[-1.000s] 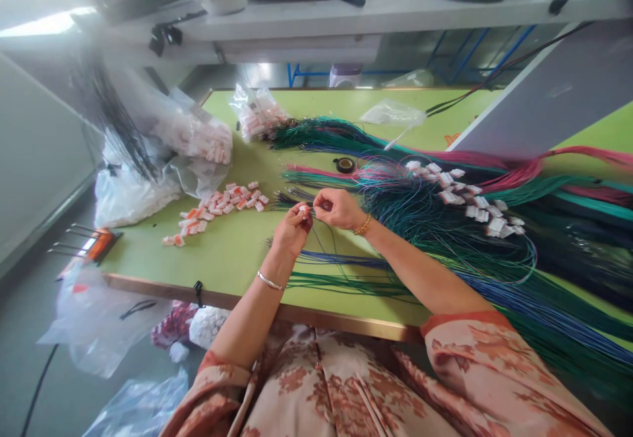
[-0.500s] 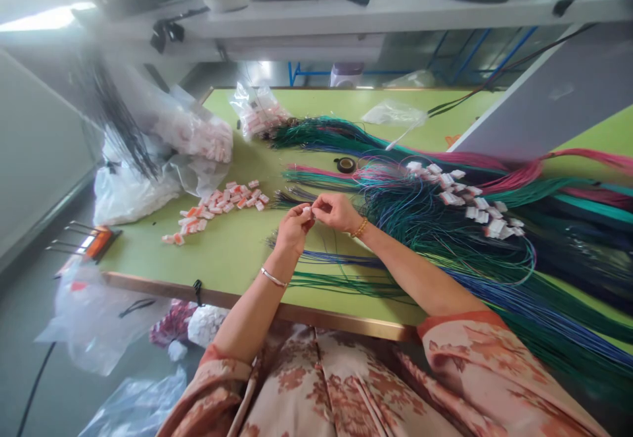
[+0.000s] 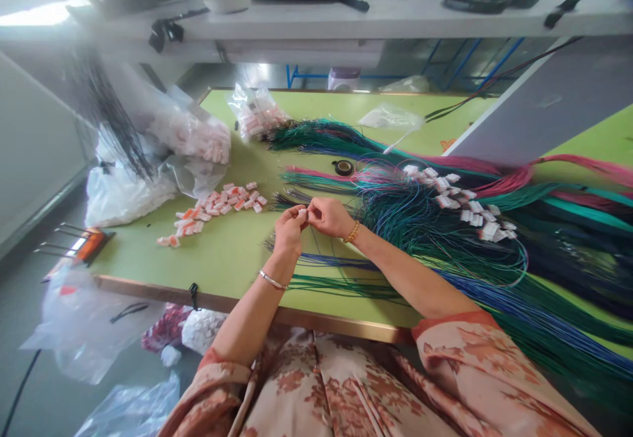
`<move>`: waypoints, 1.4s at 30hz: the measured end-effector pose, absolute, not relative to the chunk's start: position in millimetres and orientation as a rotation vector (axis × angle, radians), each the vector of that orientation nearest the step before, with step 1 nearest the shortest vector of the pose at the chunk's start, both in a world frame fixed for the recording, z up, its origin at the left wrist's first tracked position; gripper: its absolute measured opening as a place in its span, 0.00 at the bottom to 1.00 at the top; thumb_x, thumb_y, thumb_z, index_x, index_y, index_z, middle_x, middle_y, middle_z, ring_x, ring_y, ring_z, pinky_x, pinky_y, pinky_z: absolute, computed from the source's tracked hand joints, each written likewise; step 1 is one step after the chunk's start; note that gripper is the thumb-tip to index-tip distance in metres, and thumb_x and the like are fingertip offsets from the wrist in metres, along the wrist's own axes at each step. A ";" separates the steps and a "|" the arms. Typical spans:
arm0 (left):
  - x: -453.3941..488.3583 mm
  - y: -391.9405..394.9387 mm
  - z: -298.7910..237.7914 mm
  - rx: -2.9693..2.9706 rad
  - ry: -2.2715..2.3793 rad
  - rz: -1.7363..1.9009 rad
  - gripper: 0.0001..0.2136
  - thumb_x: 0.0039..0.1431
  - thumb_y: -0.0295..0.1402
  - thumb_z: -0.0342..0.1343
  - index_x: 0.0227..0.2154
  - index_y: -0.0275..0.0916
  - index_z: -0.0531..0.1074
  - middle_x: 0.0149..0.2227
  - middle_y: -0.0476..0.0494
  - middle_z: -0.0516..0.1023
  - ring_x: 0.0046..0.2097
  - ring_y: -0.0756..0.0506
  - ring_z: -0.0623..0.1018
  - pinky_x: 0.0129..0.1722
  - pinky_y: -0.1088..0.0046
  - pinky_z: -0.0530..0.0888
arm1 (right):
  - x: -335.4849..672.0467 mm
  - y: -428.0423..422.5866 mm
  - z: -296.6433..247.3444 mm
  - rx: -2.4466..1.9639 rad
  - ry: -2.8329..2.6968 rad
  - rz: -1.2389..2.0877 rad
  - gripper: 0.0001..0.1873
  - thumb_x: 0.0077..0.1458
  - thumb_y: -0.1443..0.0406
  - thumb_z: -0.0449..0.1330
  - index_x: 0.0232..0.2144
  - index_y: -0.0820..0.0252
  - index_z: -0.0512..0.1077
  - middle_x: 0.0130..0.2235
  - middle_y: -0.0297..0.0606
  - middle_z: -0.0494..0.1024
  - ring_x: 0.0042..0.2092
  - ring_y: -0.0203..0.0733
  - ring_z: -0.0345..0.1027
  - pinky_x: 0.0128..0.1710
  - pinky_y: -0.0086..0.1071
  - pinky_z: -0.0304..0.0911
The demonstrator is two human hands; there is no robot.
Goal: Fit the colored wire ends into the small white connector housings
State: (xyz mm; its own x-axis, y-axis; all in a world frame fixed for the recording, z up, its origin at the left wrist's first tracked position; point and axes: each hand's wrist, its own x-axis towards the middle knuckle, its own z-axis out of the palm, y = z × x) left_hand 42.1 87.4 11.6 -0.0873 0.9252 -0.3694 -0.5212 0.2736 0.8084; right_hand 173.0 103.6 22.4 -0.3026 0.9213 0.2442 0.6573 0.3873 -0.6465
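My left hand (image 3: 288, 231) pinches a small white connector (image 3: 302, 212) above the green table (image 3: 232, 256). My right hand (image 3: 330, 217) meets it fingertip to fingertip, pinching a thin wire at the connector. Both hands are closed. Thin blue and green wires (image 3: 341, 272) run under my wrists toward the right. A loose pile of white and orange connectors (image 3: 217, 209) lies to the left of my hands. Finished white connectors on wires (image 3: 462, 203) lie to the right.
Big bundles of green, blue and pink wires (image 3: 494, 252) cover the right of the table. Clear bags of connectors (image 3: 198, 137) sit at the left back, a tape roll (image 3: 342, 167) behind my hands. An orange device (image 3: 82, 246) rests at the left edge. A shelf (image 3: 376, 12) hangs overhead.
My two hands have come closer together at the connector and shifted slightly left. Nothing else on the table has moved.
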 end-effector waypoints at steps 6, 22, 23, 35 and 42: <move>36.3 91.6 9.5 0.499 1.011 1.255 0.10 0.41 0.26 0.67 0.29 0.34 0.75 0.28 0.47 0.76 0.30 0.54 0.72 0.36 0.74 0.68 | 194.7 152.4 36.2 -1.360 -2.082 0.621 0.10 0.54 0.65 0.54 0.32 0.63 0.75 0.29 0.36 0.78 0.29 0.35 0.66 0.32 0.28 0.57; 28.8 89.4 5.8 0.458 0.959 1.163 0.12 0.39 0.25 0.67 0.31 0.34 0.75 0.28 0.48 0.76 0.29 0.55 0.71 0.34 0.76 0.68 | 188.4 233.6 10.6 -1.832 -2.507 0.210 0.12 0.58 0.65 0.54 0.41 0.62 0.74 0.46 0.51 0.77 0.43 0.48 0.71 0.41 0.34 0.61; 28.6 89.0 6.4 0.458 0.956 1.160 0.12 0.40 0.25 0.67 0.31 0.34 0.75 0.28 0.47 0.76 0.29 0.55 0.71 0.34 0.76 0.68 | 189.4 233.6 11.1 -1.813 -2.522 0.215 0.12 0.58 0.66 0.54 0.42 0.62 0.73 0.46 0.52 0.77 0.43 0.48 0.71 0.40 0.34 0.61; 28.4 89.1 3.2 0.446 0.946 1.172 0.12 0.41 0.25 0.67 0.32 0.33 0.75 0.29 0.47 0.76 0.29 0.55 0.71 0.35 0.76 0.68 | 195.0 239.1 16.2 -1.616 -2.263 0.511 0.07 0.51 0.66 0.57 0.33 0.62 0.73 0.34 0.39 0.78 0.33 0.37 0.67 0.33 0.27 0.57; 30.3 88.7 4.5 0.425 0.939 1.170 0.12 0.40 0.25 0.66 0.31 0.33 0.75 0.28 0.48 0.75 0.29 0.55 0.71 0.34 0.76 0.68 | 169.4 240.0 33.2 -1.305 -1.997 0.738 0.07 0.47 0.65 0.57 0.28 0.64 0.71 0.29 0.36 0.76 0.30 0.34 0.64 0.31 0.26 0.59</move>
